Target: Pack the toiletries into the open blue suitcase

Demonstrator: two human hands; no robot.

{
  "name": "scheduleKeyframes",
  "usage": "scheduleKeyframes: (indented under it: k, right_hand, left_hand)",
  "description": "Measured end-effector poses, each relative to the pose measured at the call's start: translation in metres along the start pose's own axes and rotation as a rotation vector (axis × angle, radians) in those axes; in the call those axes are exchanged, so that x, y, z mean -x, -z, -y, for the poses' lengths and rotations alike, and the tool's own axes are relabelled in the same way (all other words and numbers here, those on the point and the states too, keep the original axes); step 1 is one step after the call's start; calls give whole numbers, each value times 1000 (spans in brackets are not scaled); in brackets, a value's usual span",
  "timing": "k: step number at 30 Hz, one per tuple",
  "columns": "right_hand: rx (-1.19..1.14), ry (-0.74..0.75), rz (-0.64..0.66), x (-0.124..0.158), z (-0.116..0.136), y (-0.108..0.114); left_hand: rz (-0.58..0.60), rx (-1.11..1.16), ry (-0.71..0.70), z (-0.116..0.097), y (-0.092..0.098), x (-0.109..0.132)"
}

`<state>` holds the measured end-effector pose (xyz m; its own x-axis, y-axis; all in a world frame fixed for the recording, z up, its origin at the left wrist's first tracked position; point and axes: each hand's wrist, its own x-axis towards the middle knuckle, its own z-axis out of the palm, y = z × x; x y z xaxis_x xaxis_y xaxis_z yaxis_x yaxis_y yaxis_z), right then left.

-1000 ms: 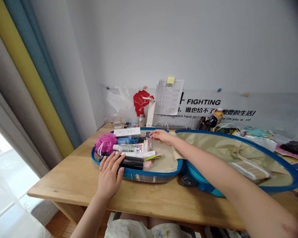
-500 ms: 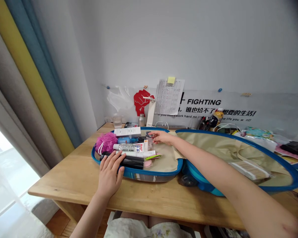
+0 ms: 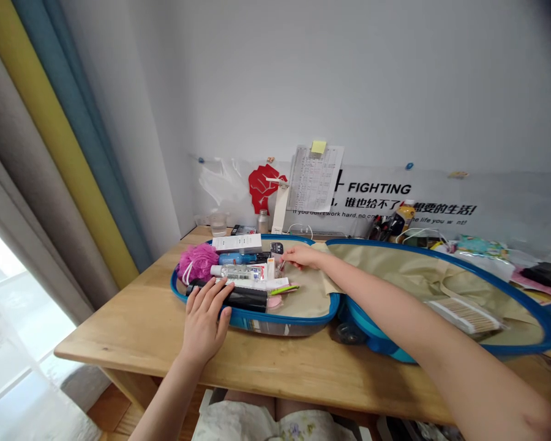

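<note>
An open blue suitcase [image 3: 298,320] with beige lining lies on a wooden desk [image 3: 138,331]. Its left half holds a pink bath sponge [image 3: 196,261], a white box [image 3: 237,243], a clear bottle [image 3: 234,272], a black tube [image 3: 250,299] and other toiletries. My left hand [image 3: 205,320] lies flat on the suitcase's front rim, fingers spread, fingertips touching the black tube. My right hand [image 3: 303,256] reaches into the left half and pinches a small item beside a small dark-capped container [image 3: 276,250]; I cannot make out what it pinches.
The right half of the suitcase holds a pack of cotton swabs [image 3: 468,315]. Along the wall stand a cup [image 3: 218,223], a small metal bottle [image 3: 261,221], a juice bottle [image 3: 403,215], cables and papers. Curtains [image 3: 50,153] hang at the left. A banner [image 3: 395,199] covers the wall.
My right hand has drawn slightly toward me inside the left half, its fingertips now lower beside the small container. The left hand has stayed put.
</note>
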<state>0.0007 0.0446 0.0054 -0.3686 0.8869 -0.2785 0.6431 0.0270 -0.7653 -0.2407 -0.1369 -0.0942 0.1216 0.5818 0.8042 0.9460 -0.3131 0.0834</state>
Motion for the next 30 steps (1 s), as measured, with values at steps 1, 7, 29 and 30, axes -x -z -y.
scheduleKeyframes:
  k: [1,7,29,30]
  right_hand:
    - [25,-15,16,0,0,-1]
    - [134,-16,27,-5,-5,-4]
    - [184,36,99,-6,-9,-1]
    - [184,37,100,-5,-9,-1]
  left_hand:
    - [1,0,-1,0,0,0]
    - [-18,-4,-12,-1,1,-1]
    - [-17,-2,-12,-1,1,-2]
    - [-24,-5,-18,-1,2,-2]
